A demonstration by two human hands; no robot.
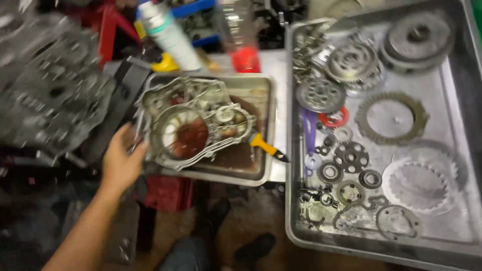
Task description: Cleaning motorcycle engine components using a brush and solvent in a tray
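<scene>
My left hand (120, 161) grips the left edge of a grey metal engine cover (193, 123), which lies in a small steel pan (261, 93) holding dark brown oily liquid. A tool with a yellow handle (264, 147) sticks out from under the cover over the pan's right rim. My right hand is out of view.
A large steel tray (452, 115) on the right holds several gears, clutch plates (392, 118) and small parts. A blurred engine block (50, 90) sits at the left. A white spray can (168, 32) and a clear bottle (240, 35) stand behind the pan. Dark shoes (253, 248) show below.
</scene>
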